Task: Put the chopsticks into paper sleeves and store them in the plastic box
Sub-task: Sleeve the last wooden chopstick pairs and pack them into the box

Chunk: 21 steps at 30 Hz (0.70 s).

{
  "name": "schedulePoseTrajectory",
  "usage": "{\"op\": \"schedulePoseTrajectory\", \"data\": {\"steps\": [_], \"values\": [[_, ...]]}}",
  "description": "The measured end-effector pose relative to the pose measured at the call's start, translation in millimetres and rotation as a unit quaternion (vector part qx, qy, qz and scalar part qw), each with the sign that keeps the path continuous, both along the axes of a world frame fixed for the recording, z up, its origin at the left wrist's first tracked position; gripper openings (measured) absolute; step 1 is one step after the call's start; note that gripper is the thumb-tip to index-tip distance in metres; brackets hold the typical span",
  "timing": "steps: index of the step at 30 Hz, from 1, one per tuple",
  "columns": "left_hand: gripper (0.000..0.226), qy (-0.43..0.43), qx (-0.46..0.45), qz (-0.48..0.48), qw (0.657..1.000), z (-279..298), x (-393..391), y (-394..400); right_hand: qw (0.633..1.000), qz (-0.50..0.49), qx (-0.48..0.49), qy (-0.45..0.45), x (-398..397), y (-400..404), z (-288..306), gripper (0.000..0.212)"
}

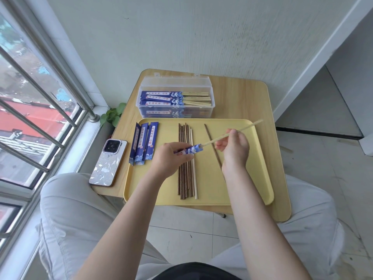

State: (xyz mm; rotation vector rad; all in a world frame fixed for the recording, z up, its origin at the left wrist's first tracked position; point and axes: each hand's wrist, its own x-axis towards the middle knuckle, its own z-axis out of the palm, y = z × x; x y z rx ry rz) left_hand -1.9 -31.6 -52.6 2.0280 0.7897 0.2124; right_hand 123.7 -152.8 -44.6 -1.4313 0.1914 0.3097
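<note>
My left hand grips a blue paper sleeve above the yellow tray. My right hand pinches pale chopsticks whose tips sit in the sleeve's open end. Several dark chopsticks and a pale one lie side by side in the tray's middle. One dark chopstick lies slanted beneath my right hand. Empty blue sleeves are piled at the tray's left. The clear plastic box behind the tray holds several sleeved pairs.
A phone in a patterned case lies on the wooden table left of the tray. A small green plant stands by the window bars at the left. The wall rises right behind the box.
</note>
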Motion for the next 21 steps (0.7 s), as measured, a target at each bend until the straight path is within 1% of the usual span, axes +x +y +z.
{"op": "schedulePoseTrajectory", "data": {"steps": [2,3,4,5,7,9,10,11,13,15,16,18,21], "values": [[0.033,-0.01,-0.004,0.009,1.0,1.3,3.3,-4.1,0.991,0.128,-0.024,0.023,-7.2,3.0,-0.9,0.02],[0.033,-0.012,0.001,0.017,1.0,1.5,4.9,-5.2,0.978,0.2,-0.046,0.039,-10.4,3.6,-1.4,0.018],[0.032,-0.012,0.01,0.023,1.0,1.8,6.0,-6.1,0.963,0.255,-0.062,0.058,-12.7,4.0,-1.3,0.019],[0.031,-0.011,0.015,0.03,0.999,1.4,6.8,-6.3,0.953,0.285,-0.072,0.073,-14.0,4.3,-1.4,0.021],[0.025,-0.014,-0.006,0.053,0.998,-0.9,6.6,-4.7,0.953,0.28,-0.086,0.081,-13.3,5.3,-2.5,0.029],[0.019,-0.017,-0.077,0.081,0.994,-2.7,4.4,-2.1,0.952,0.27,-0.133,0.05,-11.9,5.0,-6.0,0.028],[0.016,-0.017,-0.124,0.092,0.988,-3.2,2.3,-1.3,0.94,0.286,-0.184,0.02,-12.6,4.2,-9.1,0.024],[0.014,-0.018,-0.17,0.102,0.98,-3.9,0.5,-1.0,0.916,0.315,-0.25,-0.017,-14.6,3.1,-12.4,0.02],[0.014,-0.024,-0.25,0.117,0.961,-6.1,-2.3,-2.4,0.842,0.376,-0.377,-0.084,-23.0,2.3,-19.0,0.014],[0.012,-0.031,-0.305,0.134,0.942,-9.4,-2.5,-4.3,0.783,0.399,-0.457,-0.137,-33.5,4.6,-22.0,0.008],[0.014,-0.034,-0.325,0.145,0.934,-11.6,-2.3,-5.0,0.761,0.401,-0.484,-0.16,-38.0,6.8,-21.8,0.008],[0.018,-0.038,-0.353,0.164,0.92,-15.6,-2.7,-5.7,0.726,0.4,-0.527,-0.186,-42.5,11.0,-18.7,0.015],[0.02,-0.045,-0.372,0.169,0.912,-21.6,-7.5,-5.2,0.681,0.403,-0.581,-0.189,-43.7,13.8,-12.9,0.019]]}}
